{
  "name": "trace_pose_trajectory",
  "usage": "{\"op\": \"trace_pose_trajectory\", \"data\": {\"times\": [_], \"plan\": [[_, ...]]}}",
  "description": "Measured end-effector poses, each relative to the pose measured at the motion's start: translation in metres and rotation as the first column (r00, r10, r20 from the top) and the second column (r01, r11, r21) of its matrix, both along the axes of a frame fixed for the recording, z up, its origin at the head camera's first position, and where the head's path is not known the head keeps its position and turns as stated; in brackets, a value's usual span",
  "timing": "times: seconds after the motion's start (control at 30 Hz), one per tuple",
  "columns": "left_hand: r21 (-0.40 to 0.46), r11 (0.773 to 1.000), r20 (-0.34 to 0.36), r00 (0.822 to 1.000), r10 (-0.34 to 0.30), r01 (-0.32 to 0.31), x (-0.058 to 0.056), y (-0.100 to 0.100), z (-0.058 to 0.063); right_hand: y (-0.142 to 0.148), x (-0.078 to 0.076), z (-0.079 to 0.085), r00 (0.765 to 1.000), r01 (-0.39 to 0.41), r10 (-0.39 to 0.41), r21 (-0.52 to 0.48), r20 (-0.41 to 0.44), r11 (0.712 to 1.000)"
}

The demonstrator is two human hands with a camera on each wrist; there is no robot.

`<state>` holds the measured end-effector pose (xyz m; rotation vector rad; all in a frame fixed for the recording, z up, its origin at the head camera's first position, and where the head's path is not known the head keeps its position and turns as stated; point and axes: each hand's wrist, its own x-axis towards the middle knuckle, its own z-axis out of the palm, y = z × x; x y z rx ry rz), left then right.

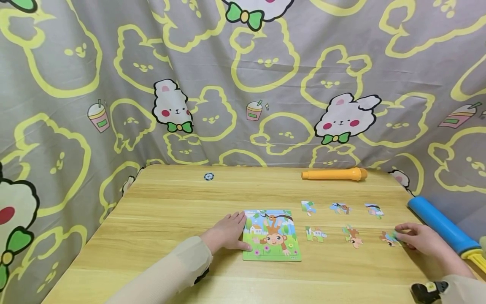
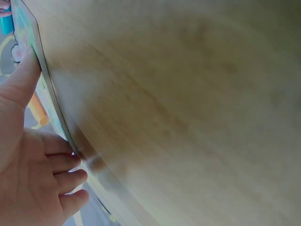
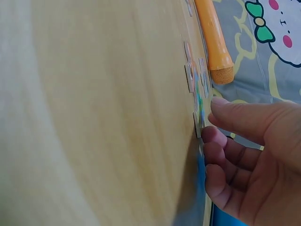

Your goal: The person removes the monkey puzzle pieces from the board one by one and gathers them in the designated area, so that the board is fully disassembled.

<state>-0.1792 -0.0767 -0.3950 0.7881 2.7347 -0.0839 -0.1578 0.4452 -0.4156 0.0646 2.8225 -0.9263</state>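
Observation:
A square jigsaw puzzle (image 1: pixel 271 236) with a cartoon monkey lies on the wooden table in the head view. My left hand (image 1: pixel 228 232) rests along its left edge, fingers extended near the top corner and thumb on the lower left. In the left wrist view, the same hand (image 2: pixel 33 155) touches the board's side with thumb and fingertips. Over at the right, my right hand (image 1: pixel 421 238) has its fingertips at the right end of a loose puzzle piece (image 1: pixel 388 239). The right wrist view shows thumb and bent fingers of that hand (image 3: pixel 249 155) beside the flat piece (image 3: pixel 197 122).
Several other loose pieces lie in two rows, among them a house piece (image 1: pixel 315 234) and a monkey-face piece (image 1: pixel 354 236). An orange toy microphone (image 1: pixel 334 174) and a round chip (image 1: pixel 209 176) lie at the back. A blue tube (image 1: pixel 442 223) borders the right edge. A patterned curtain (image 1: pixel 212 139) hangs behind.

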Motion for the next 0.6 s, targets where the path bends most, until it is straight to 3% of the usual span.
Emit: {"op": "trace_pose_trajectory", "data": {"times": [0.33, 0.6], "plan": [[0.010, 1.000, 0.005, 1.000, 0.001, -0.001, 0.000, 0.000, -0.001, -0.002, 0.000, 0.002, 1.000, 0.015, -0.015, -0.003, -0.020, 1.000], [0.008, 1.000, 0.001, 1.000, 0.004, -0.004, -0.001, 0.000, -0.001, -0.027, 0.000, 0.016, 0.983, -0.027, 0.034, 0.047, -0.180, 0.999]]}}
